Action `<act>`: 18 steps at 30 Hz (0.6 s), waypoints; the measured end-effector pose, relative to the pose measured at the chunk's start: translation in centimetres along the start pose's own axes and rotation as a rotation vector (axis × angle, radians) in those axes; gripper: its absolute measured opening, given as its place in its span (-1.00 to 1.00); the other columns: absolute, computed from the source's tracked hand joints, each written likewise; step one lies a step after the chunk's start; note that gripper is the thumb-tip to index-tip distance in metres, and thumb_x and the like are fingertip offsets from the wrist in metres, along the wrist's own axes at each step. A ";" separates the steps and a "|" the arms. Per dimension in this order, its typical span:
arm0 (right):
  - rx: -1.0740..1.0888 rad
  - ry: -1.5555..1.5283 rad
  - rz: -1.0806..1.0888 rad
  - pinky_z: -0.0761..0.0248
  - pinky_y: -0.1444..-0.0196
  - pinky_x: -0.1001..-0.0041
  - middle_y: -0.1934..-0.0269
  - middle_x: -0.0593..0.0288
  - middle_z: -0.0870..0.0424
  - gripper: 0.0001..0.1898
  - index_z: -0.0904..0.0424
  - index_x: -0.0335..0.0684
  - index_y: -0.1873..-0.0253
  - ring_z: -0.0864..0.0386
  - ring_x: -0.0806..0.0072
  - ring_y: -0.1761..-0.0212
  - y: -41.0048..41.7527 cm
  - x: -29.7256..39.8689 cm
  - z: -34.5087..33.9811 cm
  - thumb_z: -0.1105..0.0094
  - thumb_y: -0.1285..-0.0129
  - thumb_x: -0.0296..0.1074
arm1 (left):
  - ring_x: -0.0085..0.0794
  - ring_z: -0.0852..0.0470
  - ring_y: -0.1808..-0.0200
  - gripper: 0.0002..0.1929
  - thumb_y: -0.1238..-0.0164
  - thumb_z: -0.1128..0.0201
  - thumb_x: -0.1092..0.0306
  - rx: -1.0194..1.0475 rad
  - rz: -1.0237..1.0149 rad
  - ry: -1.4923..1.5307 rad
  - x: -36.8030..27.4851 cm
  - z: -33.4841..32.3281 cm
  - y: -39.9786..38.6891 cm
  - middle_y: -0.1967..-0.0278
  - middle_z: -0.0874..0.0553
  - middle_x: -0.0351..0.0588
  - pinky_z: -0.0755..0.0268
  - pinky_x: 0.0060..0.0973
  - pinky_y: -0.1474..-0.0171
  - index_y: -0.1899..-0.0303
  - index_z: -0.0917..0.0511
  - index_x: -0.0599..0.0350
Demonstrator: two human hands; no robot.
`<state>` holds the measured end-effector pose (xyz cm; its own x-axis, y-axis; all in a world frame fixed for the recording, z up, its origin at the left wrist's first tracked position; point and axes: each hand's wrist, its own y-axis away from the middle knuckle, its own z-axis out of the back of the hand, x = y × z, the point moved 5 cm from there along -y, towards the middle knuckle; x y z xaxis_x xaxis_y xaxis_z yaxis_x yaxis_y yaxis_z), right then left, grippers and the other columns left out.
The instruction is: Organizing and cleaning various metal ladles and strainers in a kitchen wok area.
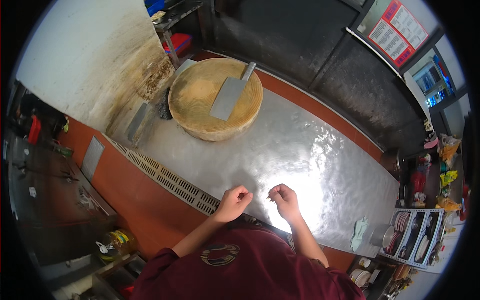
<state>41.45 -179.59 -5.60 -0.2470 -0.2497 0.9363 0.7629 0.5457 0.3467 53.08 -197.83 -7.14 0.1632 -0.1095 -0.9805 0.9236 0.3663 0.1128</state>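
My left hand [235, 203] is raised over the near edge of a stainless-steel table [292, 135], fingers curled in towards the thumb, and nothing shows in it. Beside it, a short gap away, my right hand [285, 202] pinches a small yellowish piece [269, 197], too small to identify. Beyond both hands stands a thick round wooden chopping block [195, 88]. A cleaver [228, 98] lies flat across the right part of its top, handle pointing away from me. Neither hand touches the block or the cleaver.
Left of the block are a dark scouring pad [164, 105] and a flat grey blade-like piece [137, 120]. A slotted drain grate [168, 176] borders the table's left side. At right lie a pale green cloth [359, 233], a metal pot [381, 235] and a dish rack [412, 236].
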 end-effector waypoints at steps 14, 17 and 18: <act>-0.184 0.031 -0.118 -0.53 0.11 0.49 0.25 0.17 -0.77 -0.88 -0.63 -0.37 0.12 -0.66 0.53 0.23 -0.3 0.5 -2.1 -0.10 -0.47 -0.50 | -0.67 -0.51 0.46 -0.78 -0.57 -0.38 0.31 0.193 -0.007 0.021 0.6 1.8 -5.7 0.50 -0.64 -0.23 -0.40 -0.52 0.38 0.26 -0.62 0.25; -0.204 0.022 -0.124 -0.54 0.11 0.49 0.25 0.17 -0.77 -0.88 -0.63 -0.38 0.13 -0.65 0.53 0.23 -0.1 0.2 -2.2 -0.07 -0.44 -0.53 | -0.67 -0.50 0.47 -0.78 -0.57 -0.38 0.30 0.207 -0.028 0.020 0.9 1.8 -6.0 0.52 -0.63 -0.22 -0.40 -0.52 0.38 0.26 -0.62 0.25; -0.205 0.026 -0.122 -0.53 0.11 0.49 0.25 0.17 -0.77 -0.88 -0.63 -0.38 0.13 -0.65 0.53 0.23 -0.2 0.0 -2.1 -0.07 -0.44 -0.53 | -0.67 -0.50 0.47 -0.78 -0.57 -0.38 0.30 0.211 -0.027 0.022 0.9 1.7 -6.0 0.52 -0.63 -0.22 -0.40 -0.52 0.38 0.26 -0.62 0.25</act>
<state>42.59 -181.35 -5.80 -0.3317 -0.3255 0.8855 0.8344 0.3368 0.4364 48.25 -201.75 -8.42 0.1321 -0.0956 -0.9866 0.9800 0.1620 0.1155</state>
